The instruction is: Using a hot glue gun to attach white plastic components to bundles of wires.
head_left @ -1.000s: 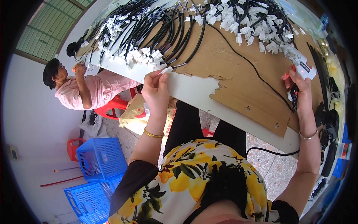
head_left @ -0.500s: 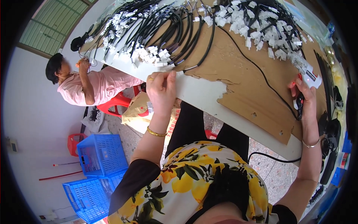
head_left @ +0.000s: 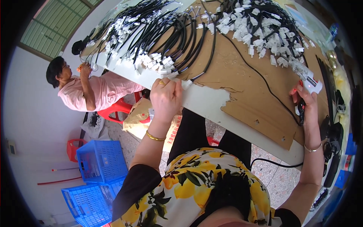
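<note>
At the table's near edge, my left hand (head_left: 166,96) is closed, its fingertips pinching a white plastic connector (head_left: 186,84). From that connector a black cable (head_left: 210,60) curves up and away over the cardboard. Off to the right, my right hand (head_left: 307,99) is wrapped round a corded glue gun (head_left: 313,84) with a white body, red trigger and dark handle. The gun's tip is hard to make out against the pale plastic parts beside it. Just beyond my left hand lies a row of cables with white connectors (head_left: 157,62).
Brown cardboard (head_left: 261,113) with a torn edge covers much of the white table (head_left: 206,98). A heap of white connectors (head_left: 261,34) sits at the far right. A black cord (head_left: 261,70) crosses the cardboard. To the left, a person in pink (head_left: 89,89) sits near blue crates (head_left: 102,160).
My left hand has shifted slightly right and down with the connector, and the cable end has come along. My right hand and the glue gun have dropped slightly toward me.
</note>
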A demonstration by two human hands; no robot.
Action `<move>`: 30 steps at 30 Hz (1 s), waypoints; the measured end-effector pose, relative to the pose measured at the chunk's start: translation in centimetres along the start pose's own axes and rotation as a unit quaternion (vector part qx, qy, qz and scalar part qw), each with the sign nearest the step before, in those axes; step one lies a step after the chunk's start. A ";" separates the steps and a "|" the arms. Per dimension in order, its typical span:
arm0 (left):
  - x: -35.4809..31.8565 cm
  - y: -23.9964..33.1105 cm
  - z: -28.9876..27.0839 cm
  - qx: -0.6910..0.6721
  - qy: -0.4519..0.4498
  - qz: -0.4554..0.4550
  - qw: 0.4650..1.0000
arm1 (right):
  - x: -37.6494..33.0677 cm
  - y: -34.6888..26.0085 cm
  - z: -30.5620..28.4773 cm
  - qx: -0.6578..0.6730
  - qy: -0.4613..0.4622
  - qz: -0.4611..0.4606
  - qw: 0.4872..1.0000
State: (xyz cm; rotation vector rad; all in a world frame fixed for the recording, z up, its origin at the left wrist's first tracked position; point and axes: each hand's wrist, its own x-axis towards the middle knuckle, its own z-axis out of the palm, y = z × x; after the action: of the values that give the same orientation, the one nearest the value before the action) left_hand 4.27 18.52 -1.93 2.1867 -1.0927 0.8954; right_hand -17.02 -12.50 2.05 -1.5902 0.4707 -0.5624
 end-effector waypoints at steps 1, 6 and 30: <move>0.1 -0.1 -0.2 0.007 -0.009 0.012 1.000 | 0.0 -0.1 0.2 -0.013 -0.004 0.008 1.000; 0.2 -0.2 -0.6 0.001 0.020 0.002 1.000 | 0.1 0.2 0.2 -0.005 -0.006 -0.003 1.000; 15.6 -1.5 12.3 -0.151 -0.169 -0.171 0.959 | 0.1 -0.2 -0.2 0.036 -0.045 0.039 0.998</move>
State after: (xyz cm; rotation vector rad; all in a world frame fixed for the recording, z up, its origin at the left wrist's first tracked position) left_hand 16.54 3.24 1.66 2.2143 -0.8873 0.1907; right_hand -17.01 -12.68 2.30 -1.5144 0.4371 -0.4414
